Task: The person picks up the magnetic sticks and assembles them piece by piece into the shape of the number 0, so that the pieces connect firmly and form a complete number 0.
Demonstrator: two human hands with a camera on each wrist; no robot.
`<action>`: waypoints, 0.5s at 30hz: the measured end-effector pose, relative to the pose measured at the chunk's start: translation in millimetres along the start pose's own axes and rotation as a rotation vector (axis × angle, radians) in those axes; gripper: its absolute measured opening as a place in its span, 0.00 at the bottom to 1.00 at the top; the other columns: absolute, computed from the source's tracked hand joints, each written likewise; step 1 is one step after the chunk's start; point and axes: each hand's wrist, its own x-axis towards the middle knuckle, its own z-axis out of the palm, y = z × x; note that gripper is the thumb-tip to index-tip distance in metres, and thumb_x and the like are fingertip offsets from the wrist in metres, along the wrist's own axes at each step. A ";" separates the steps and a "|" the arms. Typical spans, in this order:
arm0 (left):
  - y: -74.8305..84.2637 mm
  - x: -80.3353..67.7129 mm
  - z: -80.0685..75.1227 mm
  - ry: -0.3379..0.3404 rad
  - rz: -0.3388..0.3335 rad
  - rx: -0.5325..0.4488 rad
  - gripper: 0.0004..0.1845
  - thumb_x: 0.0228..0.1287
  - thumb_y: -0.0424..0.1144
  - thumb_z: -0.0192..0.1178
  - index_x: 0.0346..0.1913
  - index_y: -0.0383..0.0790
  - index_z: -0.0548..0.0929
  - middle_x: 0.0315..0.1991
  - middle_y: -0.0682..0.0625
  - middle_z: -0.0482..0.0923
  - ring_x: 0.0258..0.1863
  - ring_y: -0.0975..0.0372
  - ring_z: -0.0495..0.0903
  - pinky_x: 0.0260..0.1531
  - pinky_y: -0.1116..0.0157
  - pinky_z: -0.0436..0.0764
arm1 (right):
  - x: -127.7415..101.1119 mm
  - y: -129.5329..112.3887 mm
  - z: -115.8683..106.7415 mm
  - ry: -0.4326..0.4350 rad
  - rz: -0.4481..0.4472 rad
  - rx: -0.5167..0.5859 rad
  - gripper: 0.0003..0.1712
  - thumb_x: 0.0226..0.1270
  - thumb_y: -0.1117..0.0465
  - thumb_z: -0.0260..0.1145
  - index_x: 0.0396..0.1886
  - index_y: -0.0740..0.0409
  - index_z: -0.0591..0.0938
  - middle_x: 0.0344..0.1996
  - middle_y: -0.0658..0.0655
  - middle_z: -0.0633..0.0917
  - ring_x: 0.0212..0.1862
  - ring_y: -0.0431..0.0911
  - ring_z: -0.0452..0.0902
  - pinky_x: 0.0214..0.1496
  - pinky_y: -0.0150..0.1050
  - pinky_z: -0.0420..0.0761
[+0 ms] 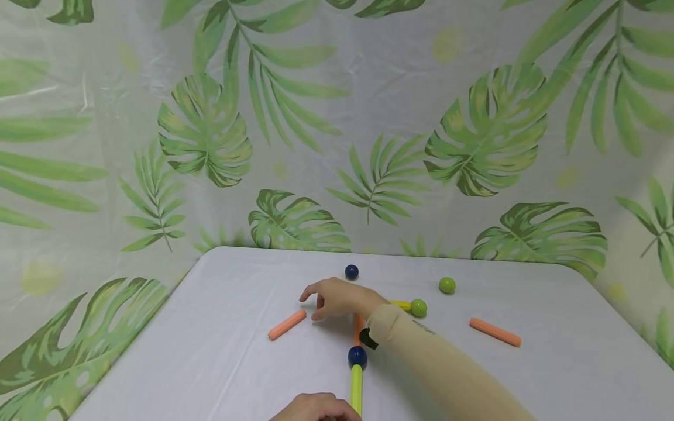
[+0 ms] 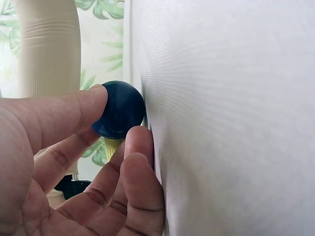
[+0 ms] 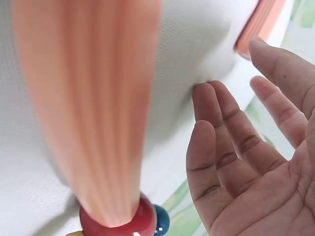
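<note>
In the left wrist view my left hand (image 1: 320, 407) pinches a dark blue ball (image 2: 122, 110) between thumb and fingers, low against the white tabletop. A yellow-green stick (image 1: 356, 386) runs away from that ball to another dark blue ball (image 1: 357, 356), where an orange stick (image 1: 358, 330) continues the line. That orange stick reaches a red ball (image 3: 142, 219), hidden from the head view by my right hand. My right hand (image 1: 339, 298) holds nothing; its fingers are loosely bent over the table. Just left of its fingertips lies a loose orange stick (image 1: 286, 324).
A yellow stick (image 1: 400, 305) ending in a green ball (image 1: 418, 308) extends right from behind my right wrist. Another green ball (image 1: 447, 285) and an orange stick (image 1: 495, 331) lie farther right. A dark blue ball (image 1: 351, 272) sits beyond my right hand, near the table's far edge.
</note>
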 end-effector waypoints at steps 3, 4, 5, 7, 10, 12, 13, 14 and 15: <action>-8.0 0.4 0.7 -0.005 0.004 -0.004 0.11 0.77 0.43 0.65 0.56 0.46 0.89 0.40 0.67 0.82 0.38 0.81 0.75 0.44 0.76 0.78 | 2.1 -1.7 1.5 -0.004 -0.012 -0.011 0.24 0.72 0.57 0.76 0.66 0.42 0.84 0.38 0.48 0.85 0.37 0.40 0.78 0.43 0.33 0.77; -7.4 0.2 0.7 -0.005 0.007 -0.004 0.11 0.77 0.43 0.65 0.56 0.46 0.89 0.40 0.67 0.82 0.38 0.81 0.75 0.44 0.76 0.78 | 2.7 -2.4 1.9 -0.006 -0.015 -0.011 0.24 0.73 0.57 0.76 0.66 0.42 0.84 0.38 0.48 0.85 0.37 0.40 0.78 0.43 0.33 0.77; -4.2 -0.1 0.3 -0.005 0.010 -0.005 0.11 0.77 0.42 0.65 0.55 0.45 0.89 0.40 0.67 0.82 0.38 0.81 0.75 0.44 0.76 0.78 | 3.3 -3.0 2.2 -0.008 -0.017 -0.010 0.23 0.73 0.56 0.75 0.66 0.42 0.84 0.38 0.48 0.85 0.37 0.40 0.78 0.43 0.33 0.77; 5.7 -1.4 -0.8 -0.004 0.007 -0.016 0.11 0.76 0.40 0.65 0.55 0.42 0.89 0.40 0.64 0.83 0.38 0.81 0.75 0.44 0.76 0.77 | 3.9 -4.8 2.7 -0.010 -0.023 -0.004 0.23 0.73 0.56 0.75 0.65 0.43 0.84 0.38 0.49 0.85 0.37 0.40 0.78 0.42 0.33 0.77; 20.9 -3.6 -2.7 -0.002 0.015 -0.022 0.11 0.76 0.37 0.65 0.55 0.37 0.88 0.40 0.60 0.84 0.38 0.81 0.74 0.44 0.76 0.78 | 5.1 -6.8 3.8 -0.011 -0.039 -0.004 0.22 0.74 0.57 0.75 0.65 0.44 0.85 0.39 0.49 0.86 0.37 0.40 0.77 0.41 0.33 0.76; 27.6 -4.7 -3.5 -0.002 0.013 -0.026 0.11 0.76 0.36 0.65 0.55 0.35 0.88 0.40 0.58 0.85 0.38 0.82 0.74 0.44 0.76 0.78 | 6.0 -7.8 4.5 -0.011 -0.051 -0.009 0.21 0.74 0.57 0.74 0.64 0.44 0.85 0.38 0.50 0.86 0.36 0.40 0.77 0.41 0.32 0.76; 29.9 -5.1 -3.8 -0.001 0.010 -0.028 0.11 0.76 0.36 0.65 0.54 0.34 0.87 0.40 0.58 0.85 0.38 0.82 0.74 0.44 0.76 0.78 | 6.3 -8.1 4.8 -0.011 -0.057 -0.017 0.20 0.74 0.57 0.74 0.63 0.45 0.85 0.38 0.49 0.85 0.36 0.39 0.77 0.41 0.32 0.76; 31.1 -5.3 -3.8 -0.002 0.006 -0.030 0.12 0.75 0.36 0.65 0.55 0.34 0.87 0.40 0.58 0.85 0.38 0.82 0.74 0.44 0.76 0.78 | 6.8 -8.5 5.2 -0.013 -0.061 -0.022 0.20 0.74 0.58 0.74 0.63 0.45 0.86 0.38 0.49 0.85 0.36 0.39 0.76 0.41 0.31 0.76; 31.9 -5.4 -3.8 -0.001 0.004 -0.031 0.12 0.75 0.36 0.65 0.55 0.33 0.87 0.40 0.58 0.85 0.38 0.82 0.74 0.44 0.76 0.78 | 6.7 -9.1 5.2 -0.012 -0.065 -0.029 0.19 0.74 0.58 0.74 0.61 0.45 0.86 0.37 0.49 0.85 0.35 0.39 0.76 0.40 0.31 0.76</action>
